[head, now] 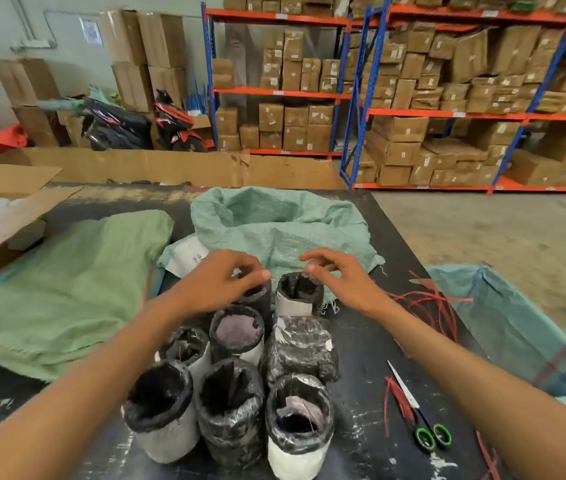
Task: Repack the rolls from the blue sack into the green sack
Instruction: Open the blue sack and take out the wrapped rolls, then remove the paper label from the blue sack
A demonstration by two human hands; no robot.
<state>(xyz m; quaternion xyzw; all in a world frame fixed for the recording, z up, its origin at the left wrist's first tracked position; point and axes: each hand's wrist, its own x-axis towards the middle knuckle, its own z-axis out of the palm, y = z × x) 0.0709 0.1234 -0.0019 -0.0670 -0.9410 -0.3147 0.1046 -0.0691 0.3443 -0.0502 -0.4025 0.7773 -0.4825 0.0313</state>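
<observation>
Warehouse table (361, 341) | upright rolls (236, 375) clustered | scissors (420, 417), red strings (427, 306) right | left hand (219, 282), right hand (340, 275) open above rolls

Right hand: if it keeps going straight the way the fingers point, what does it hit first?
The right hand points left and slightly down; it would likely meet the top rim of the upright roll just under its fingertips first, though depth is unclear. The left hand lies beyond.
</observation>
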